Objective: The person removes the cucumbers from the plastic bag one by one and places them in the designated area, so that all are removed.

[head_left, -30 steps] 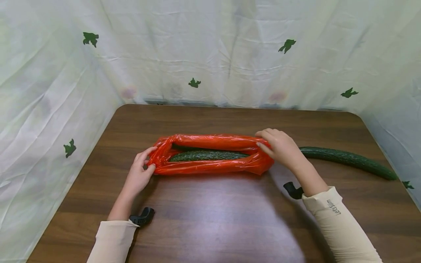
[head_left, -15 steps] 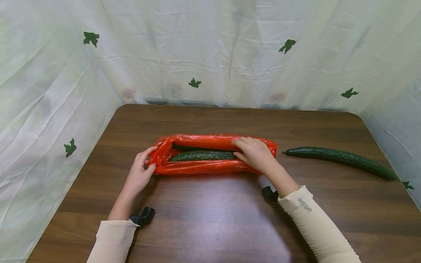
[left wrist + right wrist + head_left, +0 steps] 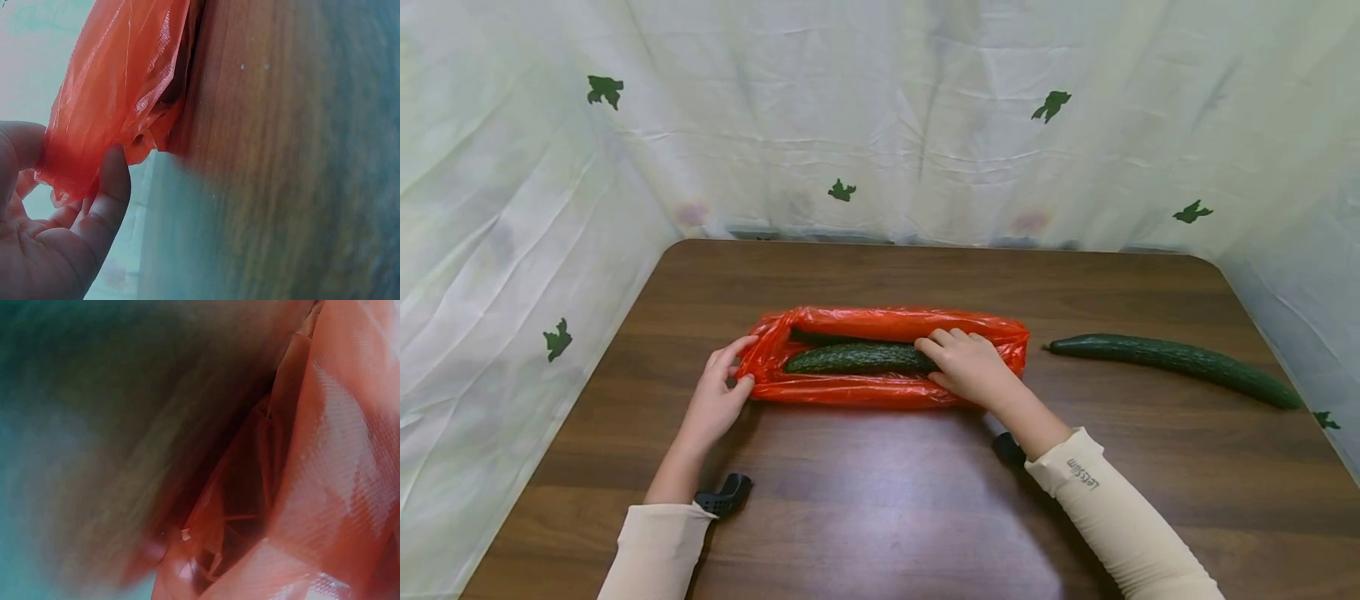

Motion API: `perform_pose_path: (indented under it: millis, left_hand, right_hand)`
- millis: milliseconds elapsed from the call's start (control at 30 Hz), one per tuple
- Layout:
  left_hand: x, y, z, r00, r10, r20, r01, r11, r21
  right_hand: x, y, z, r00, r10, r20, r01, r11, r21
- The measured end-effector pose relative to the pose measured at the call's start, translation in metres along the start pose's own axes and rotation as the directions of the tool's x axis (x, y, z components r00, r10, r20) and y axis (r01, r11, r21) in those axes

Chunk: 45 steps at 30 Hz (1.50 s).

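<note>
A red plastic bag (image 3: pixel 880 392) lies lengthwise on the table, its long opening facing up. Inside it a dark green, bumpy cucumber (image 3: pixel 850 358) shows, with a darker green strip behind it. My left hand (image 3: pixel 721 387) holds the bag's left end between fingers and thumb; the left wrist view shows thumb and fingers around the thin red plastic (image 3: pixel 119 81). My right hand (image 3: pixel 966 362) reaches into the opening from the right, fingers curled over the cucumber's right part and thumb at its near side. That end of the cucumber is hidden under the hand.
Another long cucumber (image 3: pixel 1172 354) lies on the wooden table (image 3: pixel 850 500), to the right of the bag. A pale curtain (image 3: pixel 887 125) with green leaf-like patches hangs behind the table and along both sides. Black wrist devices (image 3: pixel 726 494) sit at both cuffs.
My right hand has moved left from the bag's right end onto the cucumber inside. The bag's near side now sits lower, baring more of the cucumber. My left hand stays in place.
</note>
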<state>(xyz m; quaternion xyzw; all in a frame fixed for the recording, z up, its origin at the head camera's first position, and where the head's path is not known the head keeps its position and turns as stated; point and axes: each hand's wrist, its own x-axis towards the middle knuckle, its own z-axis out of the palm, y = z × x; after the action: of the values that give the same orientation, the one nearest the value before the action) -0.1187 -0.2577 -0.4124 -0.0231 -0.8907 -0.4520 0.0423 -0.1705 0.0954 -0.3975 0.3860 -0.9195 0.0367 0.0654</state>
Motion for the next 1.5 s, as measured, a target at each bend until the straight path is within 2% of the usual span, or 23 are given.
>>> perform_pose_path:
  millis: [300, 567, 900, 1300, 1400, 1500]
  left_hand:
    - [-0.001, 0.002, 0.000, 1.000, 0.012, 0.003, -0.012, 1.000, -0.008]
    - [0.001, -0.002, 0.000, 1.000, 0.019, -0.004, -0.019, 1.000, -0.004]
    - [0.000, -0.002, 0.000, 1.000, 0.015, -0.007, -0.015, 1.000, -0.010]
    - [0.000, -0.003, -0.001, 1.000, 0.008, -0.009, -0.008, 1.000, -0.005]
    - [0.000, -0.003, -0.002, 1.000, 0.003, -0.004, -0.003, 1.000, -0.007]
    - [0.000, -0.001, -0.002, 1.000, -0.004, 0.001, 0.004, 1.000, -0.009]
  right_hand:
    - [0.002, -0.003, 0.006, 0.997, 0.050, 0.058, -0.048, 0.998, -0.028]
    - [0.002, -0.005, 0.005, 0.998, 0.042, 0.036, -0.040, 0.998, -0.049]
    - [-0.001, -0.006, 0.001, 0.999, 0.026, -0.023, -0.026, 0.999, -0.020]
    - [-0.006, -0.004, -0.006, 0.984, -0.005, -0.181, 0.011, 0.999, 0.031]
    - [-0.007, -0.004, -0.008, 0.970, -0.016, -0.244, 0.030, 0.998, 0.051]
    - [-0.006, -0.004, -0.010, 0.947, -0.034, -0.320, 0.058, 0.996, 0.065]
